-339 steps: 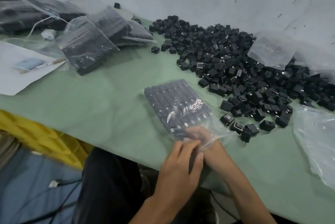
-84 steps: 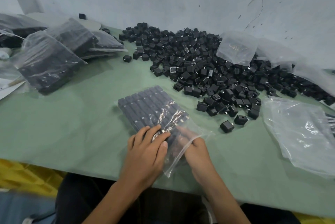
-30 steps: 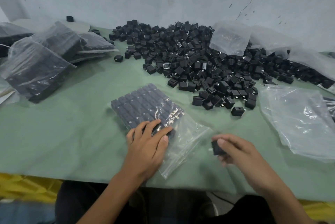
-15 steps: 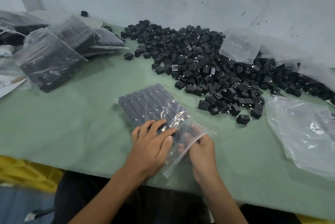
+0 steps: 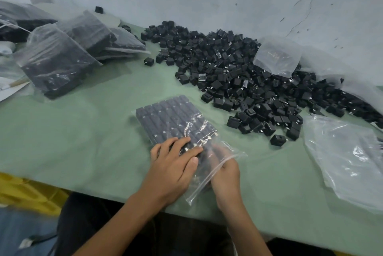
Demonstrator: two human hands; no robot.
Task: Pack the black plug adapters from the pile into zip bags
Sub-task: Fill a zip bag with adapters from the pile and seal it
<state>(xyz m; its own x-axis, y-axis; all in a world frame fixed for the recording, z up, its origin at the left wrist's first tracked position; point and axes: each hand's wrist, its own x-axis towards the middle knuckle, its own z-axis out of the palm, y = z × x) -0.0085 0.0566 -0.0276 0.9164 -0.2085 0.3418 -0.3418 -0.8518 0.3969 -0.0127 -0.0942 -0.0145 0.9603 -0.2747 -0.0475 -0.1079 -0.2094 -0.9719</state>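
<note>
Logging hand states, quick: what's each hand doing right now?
Left hand: open, fingers flat on the zip bag.
Right hand: fingers inside the bag's mouth; grip cannot be told.

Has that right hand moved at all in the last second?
Yes. A second ago the right hand was out over the green table, right of the zip bag; it has since gone left, fingers now inside the bag's open mouth.
</note>
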